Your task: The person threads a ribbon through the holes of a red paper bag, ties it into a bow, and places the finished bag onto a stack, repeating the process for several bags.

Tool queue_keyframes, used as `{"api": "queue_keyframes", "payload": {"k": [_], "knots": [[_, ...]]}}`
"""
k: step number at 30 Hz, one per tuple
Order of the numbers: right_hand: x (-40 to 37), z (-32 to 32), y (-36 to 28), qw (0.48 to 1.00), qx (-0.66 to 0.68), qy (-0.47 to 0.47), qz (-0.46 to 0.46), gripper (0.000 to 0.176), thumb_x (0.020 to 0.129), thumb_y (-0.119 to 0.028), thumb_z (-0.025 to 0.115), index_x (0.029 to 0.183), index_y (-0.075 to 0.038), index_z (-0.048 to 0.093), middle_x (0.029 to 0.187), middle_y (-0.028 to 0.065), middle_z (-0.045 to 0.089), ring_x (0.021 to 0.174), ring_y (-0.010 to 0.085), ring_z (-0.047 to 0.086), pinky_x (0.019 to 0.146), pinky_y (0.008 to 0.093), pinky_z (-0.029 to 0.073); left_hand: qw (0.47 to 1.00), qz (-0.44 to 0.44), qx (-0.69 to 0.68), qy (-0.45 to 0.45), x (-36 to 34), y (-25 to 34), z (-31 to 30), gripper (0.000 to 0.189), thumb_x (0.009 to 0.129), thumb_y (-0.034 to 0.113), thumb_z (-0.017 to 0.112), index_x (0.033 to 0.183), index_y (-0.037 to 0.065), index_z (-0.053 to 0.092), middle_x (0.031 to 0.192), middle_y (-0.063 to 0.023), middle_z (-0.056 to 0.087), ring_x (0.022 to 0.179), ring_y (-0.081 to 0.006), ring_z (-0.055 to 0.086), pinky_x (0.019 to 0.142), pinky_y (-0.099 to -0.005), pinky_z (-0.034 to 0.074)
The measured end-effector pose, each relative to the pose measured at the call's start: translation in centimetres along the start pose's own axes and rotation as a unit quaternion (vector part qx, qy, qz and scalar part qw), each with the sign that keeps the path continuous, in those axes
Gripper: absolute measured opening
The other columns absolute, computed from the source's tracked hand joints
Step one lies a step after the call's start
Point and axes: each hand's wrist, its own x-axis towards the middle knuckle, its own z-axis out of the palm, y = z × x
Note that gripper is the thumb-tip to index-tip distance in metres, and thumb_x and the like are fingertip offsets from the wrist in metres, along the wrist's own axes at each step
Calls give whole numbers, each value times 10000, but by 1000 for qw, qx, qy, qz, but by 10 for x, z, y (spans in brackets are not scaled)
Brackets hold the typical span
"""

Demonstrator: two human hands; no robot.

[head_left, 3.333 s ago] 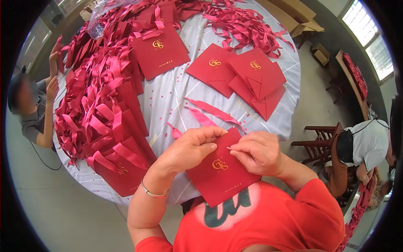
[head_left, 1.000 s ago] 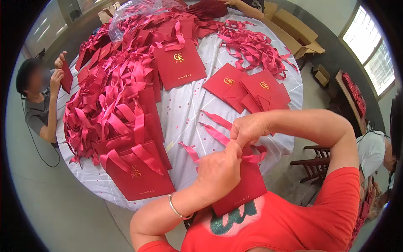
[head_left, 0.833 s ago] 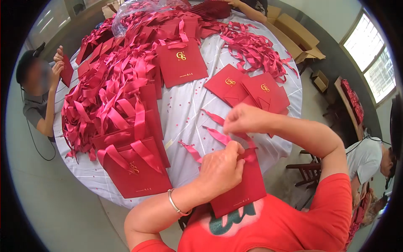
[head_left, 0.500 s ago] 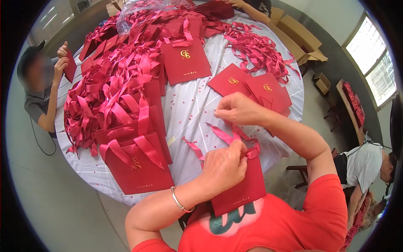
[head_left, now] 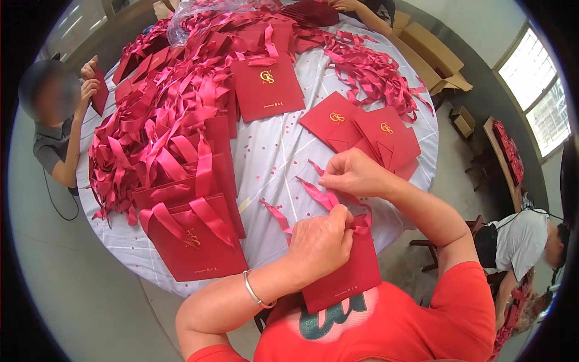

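Note:
Against my red shirt stands a red paper bag point(head_left: 342, 283), its pink ribbon point(head_left: 315, 192) trailing loose ends over its top edge onto the tablecloth. My left hand point(head_left: 322, 244), with a silver bangle at the wrist, is closed on the ribbon at the top of this bag and covers part of the bag's front. Above it, my right hand point(head_left: 354, 174) pinches a ribbon end between thumb and fingers. Beyond my right hand lie flat red bags point(head_left: 386, 136) with gold lettering.
Finished-looking ribboned bags point(head_left: 196, 244) stand in a row at left, behind them a heap of ribbons point(head_left: 163, 120). One bag point(head_left: 268, 87) lies mid-table. Loose ribbons point(head_left: 377, 72) lie far right. A person point(head_left: 54, 133) at left holds a bag. Open cardboard boxes point(head_left: 431, 54) stand behind.
My right hand has moved down and slightly right, closer to my left hand; a ribbon end now shows at its fingertips. My left hand stays on the bag's ribbon.

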Motion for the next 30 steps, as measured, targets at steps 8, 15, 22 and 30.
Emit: {"api": "queue_keyframes", "payload": {"k": [8,15,22,30], "knots": [[31,14,6,995,-9,43,-95,186,840,-144,742,797,29,687,691,23,661,649,59,573,581,250,471,1000,-6,-6,-5,1,-2,2,155,839,131,641,927,28,566,666,-199,646,629,-388,654,595,-503,506],[30,20,5,990,-28,84,-112,191,812,-151,774,829,27,707,729,56,699,662,71,600,590,263,487,1000,-13,8,-10,1,-3,2,143,844,140,630,912,31,566,658,-204,642,628,-389,653,597,-505,506],[22,0,4,983,-1,160,-91,231,839,-215,765,824,5,693,692,5,649,630,56,567,552,244,451,997,-57,15,-39,4,-6,1,182,828,159,651,939,29,590,741,-183,674,712,-373,673,650,-487,517],[18,7,10,962,-196,163,-94,253,811,-218,764,846,13,668,717,86,663,676,114,616,611,290,493,994,-86,12,-64,5,-3,-2,238,823,170,669,998,22,604,845,-168,707,804,-344,691,708,-451,531]]}}
